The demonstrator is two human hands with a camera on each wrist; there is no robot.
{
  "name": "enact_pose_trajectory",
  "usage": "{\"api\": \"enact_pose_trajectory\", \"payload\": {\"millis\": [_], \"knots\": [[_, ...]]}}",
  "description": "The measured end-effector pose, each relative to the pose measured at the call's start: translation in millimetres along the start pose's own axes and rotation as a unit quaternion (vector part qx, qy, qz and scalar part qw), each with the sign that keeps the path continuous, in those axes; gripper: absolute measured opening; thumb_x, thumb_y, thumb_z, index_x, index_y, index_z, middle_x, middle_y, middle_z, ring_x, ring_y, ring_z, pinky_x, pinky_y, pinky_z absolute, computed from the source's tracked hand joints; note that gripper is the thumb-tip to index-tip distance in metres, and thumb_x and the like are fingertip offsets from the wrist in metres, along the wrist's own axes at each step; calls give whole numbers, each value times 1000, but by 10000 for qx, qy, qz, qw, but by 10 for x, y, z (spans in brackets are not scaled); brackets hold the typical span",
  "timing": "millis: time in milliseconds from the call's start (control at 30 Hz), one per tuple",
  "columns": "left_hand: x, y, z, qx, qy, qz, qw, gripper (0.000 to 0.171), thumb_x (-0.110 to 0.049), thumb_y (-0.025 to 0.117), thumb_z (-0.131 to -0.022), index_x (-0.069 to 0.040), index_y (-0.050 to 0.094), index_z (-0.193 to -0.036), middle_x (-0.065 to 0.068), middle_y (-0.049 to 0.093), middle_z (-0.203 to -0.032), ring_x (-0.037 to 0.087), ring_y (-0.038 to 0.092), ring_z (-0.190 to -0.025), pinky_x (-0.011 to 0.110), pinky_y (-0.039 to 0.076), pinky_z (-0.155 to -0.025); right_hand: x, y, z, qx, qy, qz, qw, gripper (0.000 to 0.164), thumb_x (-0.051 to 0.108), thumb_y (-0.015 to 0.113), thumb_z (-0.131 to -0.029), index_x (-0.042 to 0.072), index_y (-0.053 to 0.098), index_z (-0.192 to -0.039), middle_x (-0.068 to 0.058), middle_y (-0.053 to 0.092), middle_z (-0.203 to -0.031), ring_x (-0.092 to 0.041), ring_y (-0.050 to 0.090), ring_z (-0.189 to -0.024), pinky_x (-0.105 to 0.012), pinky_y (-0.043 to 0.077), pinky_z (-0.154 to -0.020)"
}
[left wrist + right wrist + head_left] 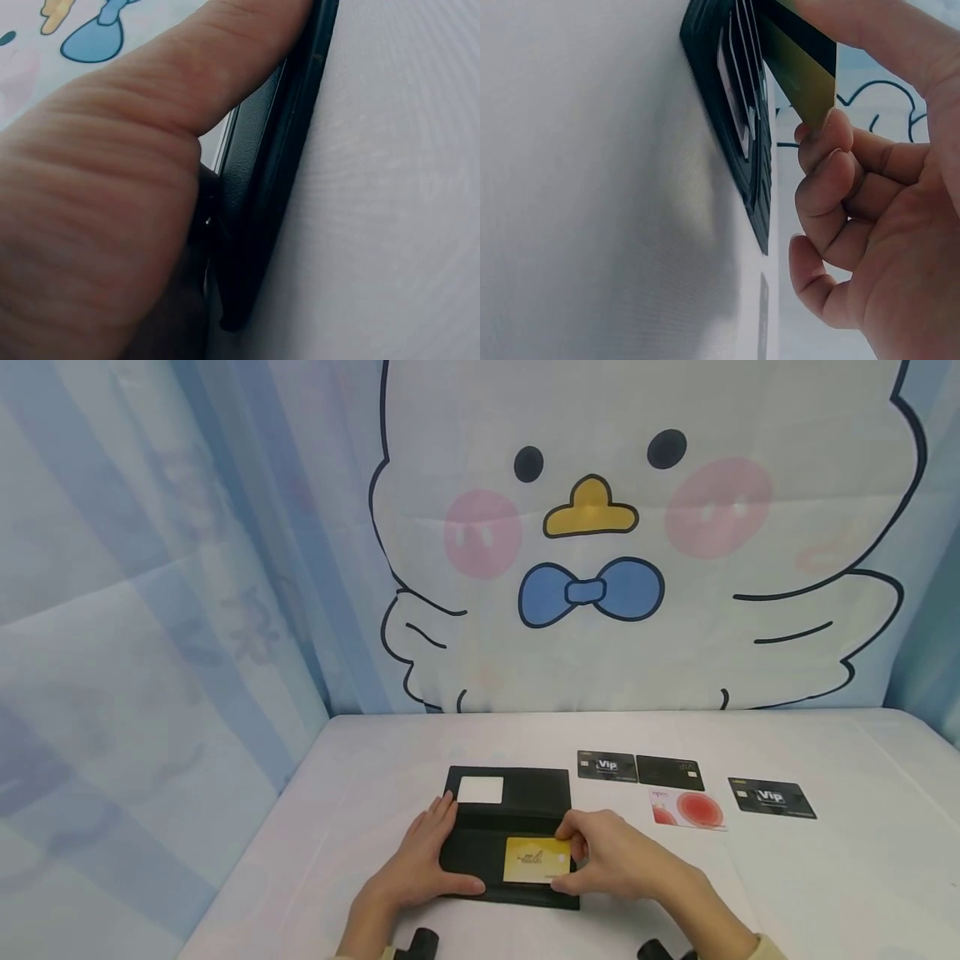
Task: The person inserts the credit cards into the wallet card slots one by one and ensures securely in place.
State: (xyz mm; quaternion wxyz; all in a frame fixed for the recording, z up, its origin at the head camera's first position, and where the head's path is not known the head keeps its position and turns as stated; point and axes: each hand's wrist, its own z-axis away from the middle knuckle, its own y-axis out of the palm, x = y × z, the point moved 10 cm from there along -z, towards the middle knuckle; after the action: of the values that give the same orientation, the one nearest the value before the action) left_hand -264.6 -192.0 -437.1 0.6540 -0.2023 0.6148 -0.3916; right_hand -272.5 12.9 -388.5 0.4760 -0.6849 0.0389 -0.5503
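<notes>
An unfolded black wallet [536, 785] lies on the table, a white card-like rectangle [481, 790] on its far half. My left hand [420, 864] rests on the wallet's left side, fingers extended along the edge and thumb on the near half. At the near half's right side my right hand [618, 857] pinches a yellow card [536, 860] by its right edge. In the right wrist view the yellow card [806, 82] stands tilted away from the wallet, its dark-striped back showing. Several card edges [742, 82] show within the wallet. Whether the yellow card touches a slot I cannot tell.
Right of the wallet lie a black Vip card [606, 766], a dark card [670, 772] beside it, a red and white card [688, 809], and another Vip card [772, 797] farther right. A curtain with a cartoon bird [592, 652] hangs behind the white table [862, 877].
</notes>
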Motion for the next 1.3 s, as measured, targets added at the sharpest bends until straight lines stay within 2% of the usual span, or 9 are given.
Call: {"api": "enact_pose_trajectory", "payload": {"millis": [333,567,1100,1300], "knots": [[-7,-2,1,-8,3,-10,10000,120,-53,87,-72,1,25,-159,15,13,-167,33,7,-154,53,5,-122,-74,12,-14,184,-95,-225,9995,44,25,89,-77,4,67,-109,1,56,-80,-19,54,-77,-25,48,-65],[-8,-17,7,-67,9,-21,10000,119,-52,88,-72,1,25,-158,15,14,-167,33,7,-153,53,6,-122,-28,36,-10,328,-179,-376,9986,42,20,90,-74,3,68,-107,0,56,-78,-20,55,-75,-24,50,-64],[0,-3,2,-33,38,9,10000,118,-52,87,-73,1,24,-159,14,13,-167,32,6,-154,52,5,-123,-87,-29,-70,-143,-182,-9,9997,53,22,86,-79,-1,67,-123,4,56,-87,-18,52,-84,-24,48,-69],[-5,-15,9,-77,22,15,10000,119,-51,88,-72,0,25,-159,14,14,-167,31,6,-154,52,5,-123,-39,-23,-53,-217,-333,-88,9992,53,20,88,-77,-3,66,-119,5,56,-85,-15,52,-81,-23,48,-68]]}}
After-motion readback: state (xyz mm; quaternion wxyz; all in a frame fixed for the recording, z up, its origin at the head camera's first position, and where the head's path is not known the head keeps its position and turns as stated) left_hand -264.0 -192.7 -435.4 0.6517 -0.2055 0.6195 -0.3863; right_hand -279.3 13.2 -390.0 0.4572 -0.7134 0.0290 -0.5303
